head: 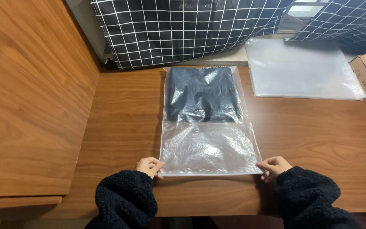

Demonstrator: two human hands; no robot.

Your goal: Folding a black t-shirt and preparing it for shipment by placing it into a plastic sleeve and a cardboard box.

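Between the left hand [150, 166] and right hand [274, 165] lay a clear plastic bag [208, 146] on the wooden bench [123, 118], each hand pinching a near corner, folded dark garment [203, 95] at the far end. Uneven pulls risked skewing it, I reckoned.

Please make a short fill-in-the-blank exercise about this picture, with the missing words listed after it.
1. The left hand and the right hand each pinch a near ____ of the clear plastic bag.
2. The folded garment inside the bag is ____ in colour.
3. The bag lies on a ____ table.
4. A stack of empty bags lies to the ____ of it.

Missing words: corner; black; wooden; right
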